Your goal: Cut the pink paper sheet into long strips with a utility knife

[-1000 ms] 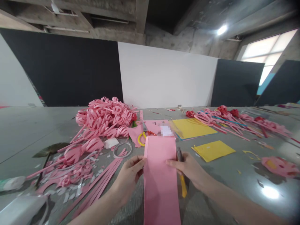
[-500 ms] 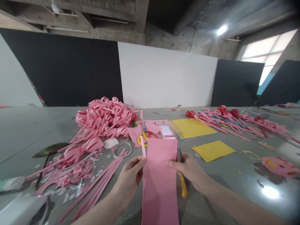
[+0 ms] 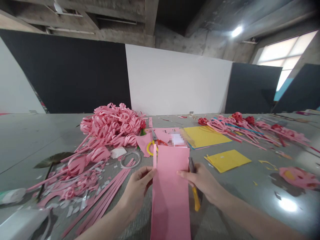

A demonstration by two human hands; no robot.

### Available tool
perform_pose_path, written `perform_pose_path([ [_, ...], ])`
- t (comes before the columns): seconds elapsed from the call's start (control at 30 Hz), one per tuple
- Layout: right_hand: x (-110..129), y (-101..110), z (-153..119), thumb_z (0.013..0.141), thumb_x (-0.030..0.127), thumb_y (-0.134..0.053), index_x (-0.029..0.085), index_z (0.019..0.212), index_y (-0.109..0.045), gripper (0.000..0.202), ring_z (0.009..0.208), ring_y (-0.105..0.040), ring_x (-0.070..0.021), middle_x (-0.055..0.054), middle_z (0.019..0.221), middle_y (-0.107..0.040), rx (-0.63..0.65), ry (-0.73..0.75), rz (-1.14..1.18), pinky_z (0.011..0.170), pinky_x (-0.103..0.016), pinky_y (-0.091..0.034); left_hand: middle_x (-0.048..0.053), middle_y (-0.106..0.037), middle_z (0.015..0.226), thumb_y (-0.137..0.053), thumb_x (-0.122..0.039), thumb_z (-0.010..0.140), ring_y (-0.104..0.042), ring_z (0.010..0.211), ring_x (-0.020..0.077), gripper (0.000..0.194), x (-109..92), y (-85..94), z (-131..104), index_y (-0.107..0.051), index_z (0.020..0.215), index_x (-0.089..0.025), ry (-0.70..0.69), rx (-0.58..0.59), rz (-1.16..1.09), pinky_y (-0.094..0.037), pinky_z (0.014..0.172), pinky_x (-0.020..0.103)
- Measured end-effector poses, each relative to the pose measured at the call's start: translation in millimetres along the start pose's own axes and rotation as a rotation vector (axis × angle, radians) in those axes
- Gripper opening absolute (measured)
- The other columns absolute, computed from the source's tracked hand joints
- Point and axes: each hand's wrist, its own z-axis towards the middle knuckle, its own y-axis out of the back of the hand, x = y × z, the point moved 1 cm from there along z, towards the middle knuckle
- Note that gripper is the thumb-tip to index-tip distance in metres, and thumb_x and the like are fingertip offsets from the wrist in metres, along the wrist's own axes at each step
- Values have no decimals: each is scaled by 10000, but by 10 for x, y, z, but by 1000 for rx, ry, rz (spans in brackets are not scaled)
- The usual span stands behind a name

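A long pink sheet of paper (image 3: pixel 172 196) stands upright in front of me, held by both hands. At its left edge my left hand (image 3: pixel 140 183) is closed in a pinch. A narrow pink strip (image 3: pixel 155 156) rises from those fingers, apart from the sheet at its top. My right hand (image 3: pixel 200 178) grips the sheet's right edge, thumb on the near face. Also in that hand is a tool with a dark upper end and a yellow lower end (image 3: pixel 196 199); fingers cover its middle, so its kind is unclear.
Pink strips (image 3: pixel 107 196) and paper scraps lie at left, below a heap of looped pink paper (image 3: pixel 112 125). A tape roll (image 3: pixel 130 160) and yellow-handled scissors (image 3: pixel 150 148) are ahead. Yellow sheets (image 3: pixel 228 160) and paper flowers (image 3: pixel 240 125) lie to the right.
The strip's top has swung right, from leaning left to nearly upright beside the sheet. My left hand has shifted slightly; my right hand stays about where it was.
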Motion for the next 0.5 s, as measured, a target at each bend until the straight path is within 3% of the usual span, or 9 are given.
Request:
perform_pose_path([
  [0.3,4,-20,-14,639,334,-566,178,491,-394,275,384,-313,-60,68,399,-330,-11,-16,12,399,-203,-259,-27,-523,613,-702,-358,622,-460,556,86,229,32,-81,-66,-597,654,-157,55,-75,-191,-366,529,174],
  [0.5,18,-6,-17,635,340,-571,177,461,-376,308,387,-309,-61,62,389,-335,-33,-32,-1,405,-208,-240,20,-579,688,-632,-397,679,-508,656,145,246,10,-39,-24,-635,699,-152,-8,-16,20,-390,628,224],
])
